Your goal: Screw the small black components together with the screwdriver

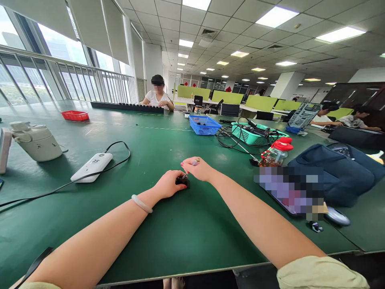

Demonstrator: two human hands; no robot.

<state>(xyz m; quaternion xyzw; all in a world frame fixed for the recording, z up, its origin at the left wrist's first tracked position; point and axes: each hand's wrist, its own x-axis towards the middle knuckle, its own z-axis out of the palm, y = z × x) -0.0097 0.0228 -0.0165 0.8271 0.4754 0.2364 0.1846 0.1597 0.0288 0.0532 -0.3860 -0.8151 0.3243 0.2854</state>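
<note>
On the green tabletop point(210, 233), my left hand point(170, 184) holds a small black part point(183, 182) down, its fingers and thumb closed around it. The part's exact kind is too small to make out. My right hand point(198, 167) is closed on the handle of a screwdriver point(185, 175), whose metal shaft slants down and left to the black part. The tip meets the part near my left fingers, where the contact point is partly hidden.
At left lie a white power bank point(93, 166) with a black cable and a beige bottle point(37, 140). Ahead are a red tray point(75, 115), a blue basket point(204, 125) and a teal basket point(255, 136) with cables. At right stand a jar point(275, 154) and a dark blue bag point(333, 172). A person point(158, 94) sits opposite.
</note>
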